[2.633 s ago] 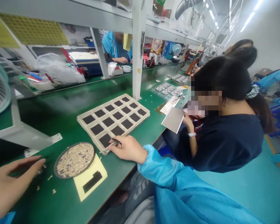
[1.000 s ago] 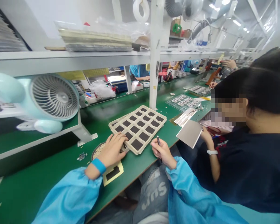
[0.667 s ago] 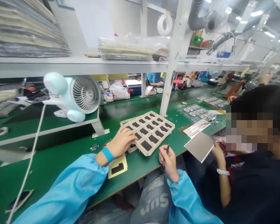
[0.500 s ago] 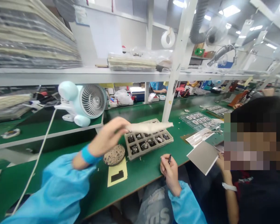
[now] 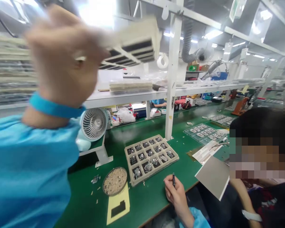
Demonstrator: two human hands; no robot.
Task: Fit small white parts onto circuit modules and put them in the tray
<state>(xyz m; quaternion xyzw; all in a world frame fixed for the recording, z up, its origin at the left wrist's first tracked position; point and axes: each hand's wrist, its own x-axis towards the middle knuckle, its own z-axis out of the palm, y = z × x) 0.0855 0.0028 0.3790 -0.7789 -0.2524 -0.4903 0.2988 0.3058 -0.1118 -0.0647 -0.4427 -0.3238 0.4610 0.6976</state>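
My left hand [image 5: 64,53], blurred and high at the upper left, grips a cream compartment tray [image 5: 154,41] by its near end. Dark cells divided by pale ribs show on the side of it that faces me. On the green table lies a similar compartment tray [image 5: 154,173] with small metal parts in its cells. My right hand [image 5: 177,190] is closed around a thin black pen-like tool [image 5: 173,180] at the table's front edge. Left of the lower tray sits a round dish [image 5: 115,181] of speckled bits, overlapping a yellow card [image 5: 125,202] with a black patch.
A pale blue fan [image 5: 95,123] stands behind my left arm. The white shelf [image 5: 133,98] and its post [image 5: 172,79] rise behind the tray. At the right, a co-worker holds a grey sheet [image 5: 213,177]. Loose scraps [image 5: 95,179] lie left of the dish.
My left hand has raised the cream tray from above the lower tray up and to the left, tilting it. The lower tray's cells are now uncovered. My right hand still holds the tool.
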